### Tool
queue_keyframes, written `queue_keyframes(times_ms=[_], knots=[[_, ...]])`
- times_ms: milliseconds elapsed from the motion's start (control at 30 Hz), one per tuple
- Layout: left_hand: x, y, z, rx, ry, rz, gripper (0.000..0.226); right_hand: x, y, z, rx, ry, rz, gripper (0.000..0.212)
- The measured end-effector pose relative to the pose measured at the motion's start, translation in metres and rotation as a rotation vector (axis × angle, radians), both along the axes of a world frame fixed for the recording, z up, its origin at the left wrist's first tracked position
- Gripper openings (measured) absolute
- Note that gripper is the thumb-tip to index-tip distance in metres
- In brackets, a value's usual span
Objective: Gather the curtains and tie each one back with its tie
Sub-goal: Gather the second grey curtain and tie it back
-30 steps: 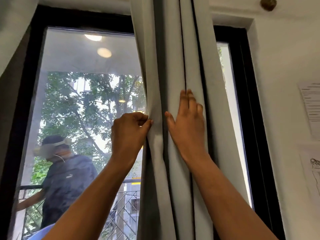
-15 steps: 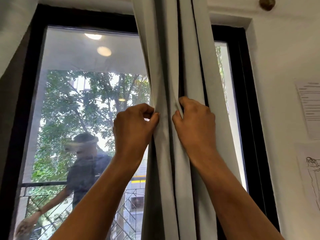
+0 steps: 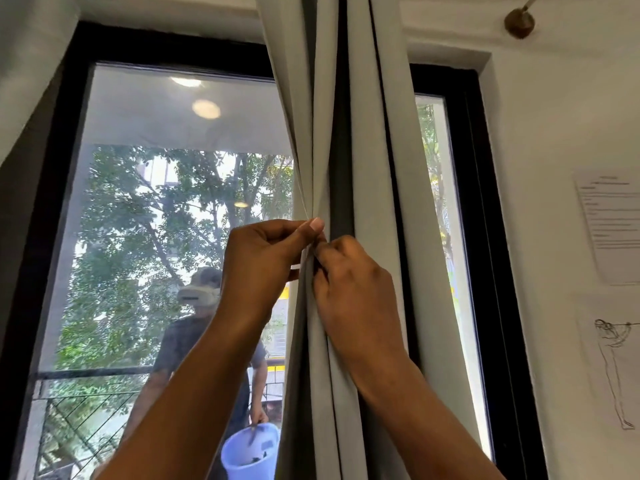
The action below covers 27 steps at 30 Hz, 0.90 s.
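STATE: left hand [image 3: 263,261] and right hand [image 3: 349,289] pinch curtain [image 3: 377,168] folds at window [image 3: 180,216] right edge | RISK: shallow fingertip pinch may slip, folds spread; tie not visible.

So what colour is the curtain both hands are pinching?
Light grey, plain, on the curtain; head view shows it.

curtain [image 3: 367,168] hung in front of the window [image 3: 180,237], papers [image 3: 609,226] pinned on the wall to its right, railing [image 3: 90,375] seen behind the glass
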State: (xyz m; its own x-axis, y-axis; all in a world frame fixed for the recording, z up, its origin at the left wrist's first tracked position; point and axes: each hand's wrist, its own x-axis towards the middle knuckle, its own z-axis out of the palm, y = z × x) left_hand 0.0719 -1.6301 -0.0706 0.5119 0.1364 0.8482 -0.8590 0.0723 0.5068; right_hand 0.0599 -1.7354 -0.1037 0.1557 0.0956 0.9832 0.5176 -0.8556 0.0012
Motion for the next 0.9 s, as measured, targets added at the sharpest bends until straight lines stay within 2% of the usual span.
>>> queue_keyframes(times_ms=[100,167,300,400,467,567,667,800,900], knots=[[0.007,-0.002,0.007,0.016,-0.013,0.148,0.008,0.002,-0.015,0.010,-0.078,0.066,0.022,0.031],[0.011,-0.005,0.012,0.069,-0.015,0.270,0.011,0.003,-0.033,0.024,0.006,0.078,0.061,0.035],[0.018,-0.017,0.014,0.135,-0.051,0.517,0.007,0.013,-0.058,0.045,0.269,-0.060,-0.241,0.047],[0.021,-0.027,0.011,0.153,-0.069,0.600,0.006,0.024,-0.066,0.053,0.285,0.095,-0.300,0.057],[0.023,-0.034,0.011,0.161,-0.063,0.628,0.006,0.033,-0.070,0.059,0.251,0.173,-0.277,0.054],[0.024,-0.043,0.013,0.162,-0.040,0.655,0.007,0.037,-0.074,0.062,0.201,0.188,-0.263,0.031],[0.023,-0.049,0.012,0.173,-0.030,0.703,0.006,0.033,-0.083,0.056,0.207,0.148,-0.146,0.017],[0.018,-0.052,0.010,0.123,-0.022,0.678,0.003,0.017,-0.089,0.045,0.249,0.023,0.122,0.023],[0.007,-0.058,0.011,0.106,-0.011,0.613,0.007,0.007,-0.082,0.042,0.208,-0.011,0.247,0.021]])
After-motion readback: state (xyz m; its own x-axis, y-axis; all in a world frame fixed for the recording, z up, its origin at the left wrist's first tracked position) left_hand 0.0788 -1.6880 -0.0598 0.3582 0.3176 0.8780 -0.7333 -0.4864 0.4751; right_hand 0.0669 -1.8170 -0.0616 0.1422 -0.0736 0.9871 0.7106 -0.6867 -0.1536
